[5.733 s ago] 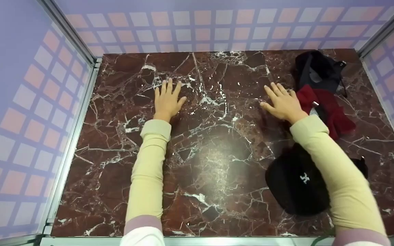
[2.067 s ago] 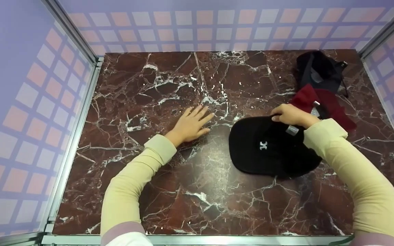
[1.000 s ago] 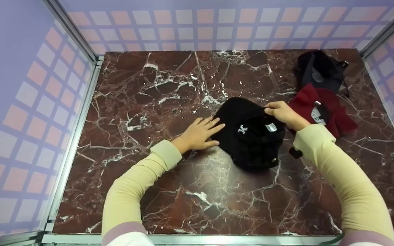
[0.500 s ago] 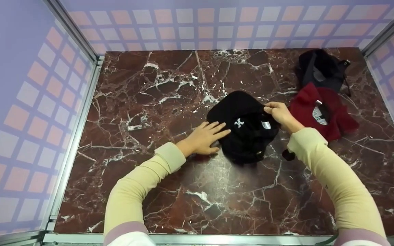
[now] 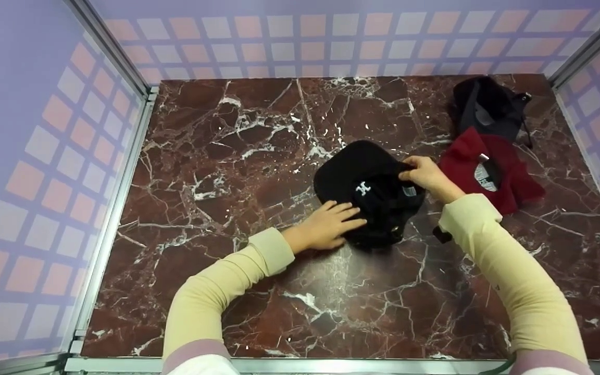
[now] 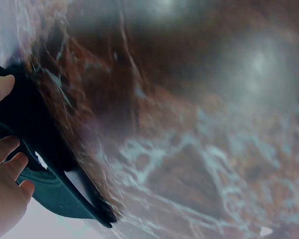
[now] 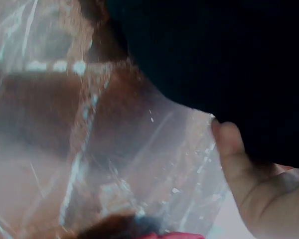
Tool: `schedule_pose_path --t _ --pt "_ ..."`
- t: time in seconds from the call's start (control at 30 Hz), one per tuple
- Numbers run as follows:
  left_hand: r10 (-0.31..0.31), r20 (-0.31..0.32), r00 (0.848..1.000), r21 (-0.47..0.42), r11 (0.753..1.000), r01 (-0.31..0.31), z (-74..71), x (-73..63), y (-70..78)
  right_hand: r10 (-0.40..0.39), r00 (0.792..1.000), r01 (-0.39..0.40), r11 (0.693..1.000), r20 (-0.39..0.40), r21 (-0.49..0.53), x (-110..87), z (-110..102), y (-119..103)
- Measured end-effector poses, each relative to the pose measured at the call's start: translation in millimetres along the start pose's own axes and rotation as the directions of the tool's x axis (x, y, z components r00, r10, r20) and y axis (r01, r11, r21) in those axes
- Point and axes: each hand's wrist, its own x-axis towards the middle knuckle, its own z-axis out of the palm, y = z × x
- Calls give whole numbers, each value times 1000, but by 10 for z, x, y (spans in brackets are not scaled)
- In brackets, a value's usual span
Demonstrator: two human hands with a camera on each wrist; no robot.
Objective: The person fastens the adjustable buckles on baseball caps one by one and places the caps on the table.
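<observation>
A black baseball cap [image 5: 344, 166] with a small white emblem lies mid-table, its brim to the left and its opening partly visible. My right hand [image 5: 427, 174] pinches the cap's edge near a white inner label; in the right wrist view the thumb lies against the dark cap [image 7: 199, 55]. My left hand [image 5: 326, 226] rests on the lower left of the cap with fingers extended over it. The left wrist view has the left fingers [image 6: 12, 164] near the emblem and the thumb on the crown [image 6: 25, 104].
Right of the black cap lies a red cap [image 5: 461, 156] with a metal buckle and inner label. A dark grey cap [image 5: 469, 107] touches it at the back right. The brown marbled tabletop [image 5: 185, 291] is bordered by tiled walls [image 5: 279, 23] and metal rails.
My right hand has drawn the black cap from the right to mid-table and turned it. My left hand has moved right, from bare tabletop to the brim, then down towards the crown.
</observation>
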Motion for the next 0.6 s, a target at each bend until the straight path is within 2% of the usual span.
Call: schedule_pose_path --t 0.13,0.33,0.43,0.6 --pt "26 -48 999 -35 999 -28 15 -10 39 -9 1000 14 982 27 -190 -27 -31 -22" --pt "37 -93 995 -85 995 -45 26 -20 48 -11 1000 10 946 0 -324 -45 -72 -64" --pt "18 -119 993 -106 994 -31 1 -27 25 -9 1000 6 927 -7 -374 -58 -78 -84" --pt "-42 -117 992 -161 987 23 -105 -47 -37 -16 1000 20 902 12 -430 -63 -93 -90"
